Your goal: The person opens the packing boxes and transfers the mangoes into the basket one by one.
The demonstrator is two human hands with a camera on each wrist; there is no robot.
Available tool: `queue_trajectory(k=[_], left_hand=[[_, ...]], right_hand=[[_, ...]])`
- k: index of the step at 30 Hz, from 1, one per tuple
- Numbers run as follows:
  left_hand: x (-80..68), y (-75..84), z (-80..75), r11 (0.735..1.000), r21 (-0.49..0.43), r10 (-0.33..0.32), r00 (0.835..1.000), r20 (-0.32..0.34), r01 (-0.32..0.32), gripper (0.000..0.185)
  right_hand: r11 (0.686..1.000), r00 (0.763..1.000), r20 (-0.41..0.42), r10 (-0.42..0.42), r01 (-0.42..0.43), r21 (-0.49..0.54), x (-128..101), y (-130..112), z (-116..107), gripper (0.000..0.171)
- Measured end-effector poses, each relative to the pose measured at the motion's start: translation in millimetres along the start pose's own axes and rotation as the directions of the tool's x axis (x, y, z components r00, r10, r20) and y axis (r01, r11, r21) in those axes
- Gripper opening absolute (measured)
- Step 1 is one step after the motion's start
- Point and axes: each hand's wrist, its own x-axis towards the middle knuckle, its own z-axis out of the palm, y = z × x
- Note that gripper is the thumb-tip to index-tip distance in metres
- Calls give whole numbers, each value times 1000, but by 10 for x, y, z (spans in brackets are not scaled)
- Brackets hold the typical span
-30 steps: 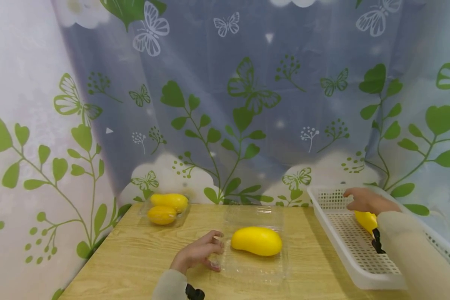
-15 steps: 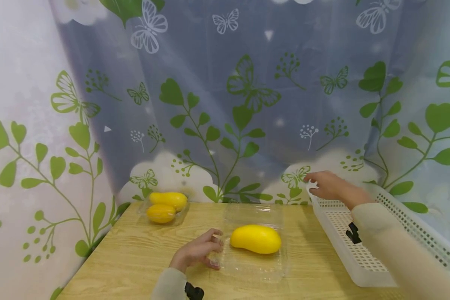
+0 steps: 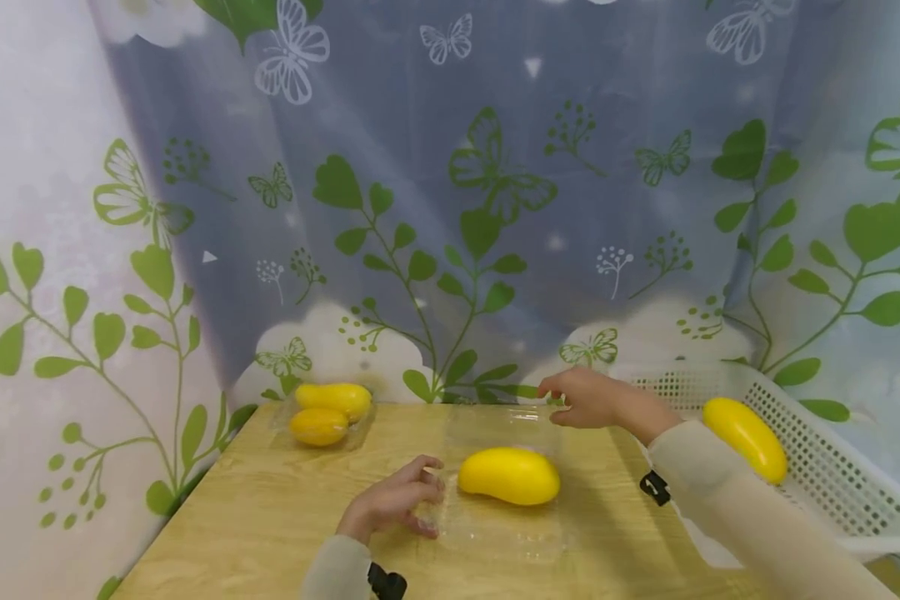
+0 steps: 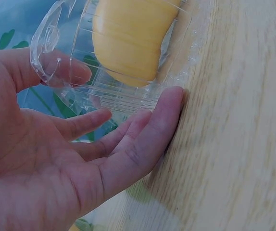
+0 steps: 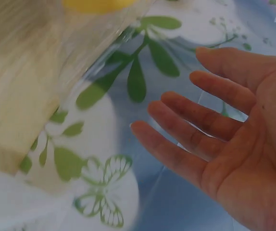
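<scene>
- A closed clear box (image 3: pixel 322 414) with two yellow mangoes inside is seen at the far left of the wooden surface (image 3: pixel 255 517), against the curtain.
- The left hand (image 3: pixel 392 502) is rested at the near left edge of an open clear clamshell tray (image 3: pixel 495 533); in the left wrist view the thumb and fingers (image 4: pixel 150 127) are lightly curled on its rim, pinching it steady.
- One yellow mango (image 3: pixel 508 476) is lodged in that tray; room for a second is judged to be left beside it.
- The tray's lid (image 3: pixel 502 421) is laid open toward the curtain, not yet closed.
- The right hand (image 3: pixel 585 398) is held above the lid's far right corner, fingers (image 5: pixel 195 139) spread and straight, nothing gripped.
- A white perforated basket (image 3: pixel 832 475) stands at the right, with one more mango (image 3: pixel 746 439) lying in it, untouched.
- Judged: one box packed, the second part filled; lid closing remains.
</scene>
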Motion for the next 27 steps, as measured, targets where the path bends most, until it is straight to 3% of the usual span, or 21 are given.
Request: queue_trajectory(k=[8,14,27], left_hand=[[18,16,6,1000,11,-2,1000,9,2,61],[4,3,-5,1000,7,-10,1000,3,9,62],[2,11,-15,1000,11,-9,1000,2,9,62]], right_hand=[[999,1000,10,-7,6,51,63,-197,277,36],[996,998,38,40,-43,73,113,-290,481,41],[980,996,-32,82,-75,183,85,-344,810,49]])
